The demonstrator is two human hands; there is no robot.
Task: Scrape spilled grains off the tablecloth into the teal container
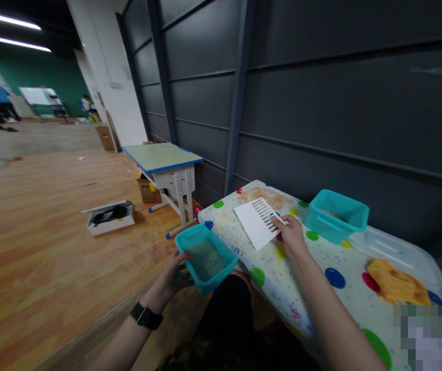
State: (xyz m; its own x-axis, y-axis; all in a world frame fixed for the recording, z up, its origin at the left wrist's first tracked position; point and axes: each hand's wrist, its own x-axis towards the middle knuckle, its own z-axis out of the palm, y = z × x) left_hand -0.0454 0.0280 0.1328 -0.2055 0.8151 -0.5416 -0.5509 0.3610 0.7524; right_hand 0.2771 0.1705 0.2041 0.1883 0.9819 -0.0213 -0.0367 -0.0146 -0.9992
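Note:
My left hand [173,274] grips the near-left rim of a teal plastic tub [196,234], held beside the table's left edge. Pale grey-green grains [205,259] cover the bottom of this tub. In my right hand [291,235] is a white card [252,226] with a row of narrow slots, pinched at its right side over the tabletop. Brown grains [264,196] lie scattered on the tablecloth just behind the card. To the right stands a second teal tub [335,234], with some brownish material visible inside.
A dotted tablecloth [317,260] covers the table. On its right lie a clear plastic lid [402,252] and a crumpled yellow-orange cloth [396,283]. A dark panelled wall [340,113] runs behind. Left are a small desk [163,154] and an open white box [113,224] on the floor.

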